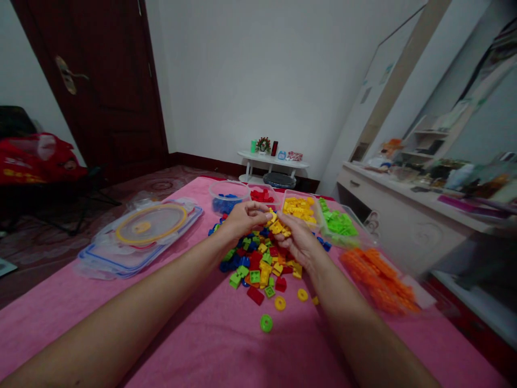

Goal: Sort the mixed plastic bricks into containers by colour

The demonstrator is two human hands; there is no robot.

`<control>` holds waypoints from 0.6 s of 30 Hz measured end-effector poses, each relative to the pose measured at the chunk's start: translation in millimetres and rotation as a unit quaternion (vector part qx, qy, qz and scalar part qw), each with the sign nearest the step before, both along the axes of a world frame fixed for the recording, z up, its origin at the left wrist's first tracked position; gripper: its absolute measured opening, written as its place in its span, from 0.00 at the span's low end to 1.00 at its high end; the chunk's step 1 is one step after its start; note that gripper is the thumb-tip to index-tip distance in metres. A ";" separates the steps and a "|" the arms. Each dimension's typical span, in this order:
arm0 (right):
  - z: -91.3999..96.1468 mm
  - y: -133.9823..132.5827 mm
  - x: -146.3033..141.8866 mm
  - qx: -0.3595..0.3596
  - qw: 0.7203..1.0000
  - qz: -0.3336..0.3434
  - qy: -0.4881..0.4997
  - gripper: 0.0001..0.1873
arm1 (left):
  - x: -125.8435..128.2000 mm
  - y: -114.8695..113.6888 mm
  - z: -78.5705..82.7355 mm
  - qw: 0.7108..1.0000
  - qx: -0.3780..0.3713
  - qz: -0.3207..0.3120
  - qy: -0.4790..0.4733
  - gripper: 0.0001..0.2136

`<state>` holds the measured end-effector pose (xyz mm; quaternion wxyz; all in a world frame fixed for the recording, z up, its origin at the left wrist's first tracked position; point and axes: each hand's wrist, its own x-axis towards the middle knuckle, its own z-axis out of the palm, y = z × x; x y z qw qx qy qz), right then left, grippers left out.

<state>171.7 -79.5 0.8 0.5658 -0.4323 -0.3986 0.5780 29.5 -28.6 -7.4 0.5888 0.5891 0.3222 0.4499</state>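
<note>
Above a heap of mixed toy building bricks (255, 261), both hands meet around a small bunch of yellow bricks (278, 225). My left hand (247, 220) pinches at the bunch's left side with thumb and fingertips. Curled beneath and beside it, my right hand (297, 237) holds the bricks from the right. Just beyond the hands stand a round tub of blue bricks (229, 188), a box of red bricks (262, 188) and a box of yellow bricks (302, 207). Green bricks fill a box (365, 237) at the right, with orange bricks (379, 277) in a nearer container.
Clear lids with blue and yellow rims (139, 253) lie stacked on the pink cloth (194, 323) at left. Loose round pieces, one a green ring (266, 323), lie nearest me. A white dresser (388, 194) flanks the table's right; a low white stand (272, 159) is behind.
</note>
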 end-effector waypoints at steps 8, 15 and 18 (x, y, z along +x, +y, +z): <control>-10.0 1.2 -6.0 -0.002 1.000 0.009 0.015 0.16 | 2.7 7.2 -9.1 0.990 0.131 0.005 0.057 0.11; -5.5 17.5 21.3 -0.009 0.996 -0.064 -0.056 0.13 | -6.5 17.5 -10.1 0.976 0.174 0.075 0.106 0.11; 16.3 45.8 47.5 -0.005 0.979 -0.147 -0.138 0.12 | -10.1 24.4 -14.3 0.973 0.179 0.089 0.115 0.11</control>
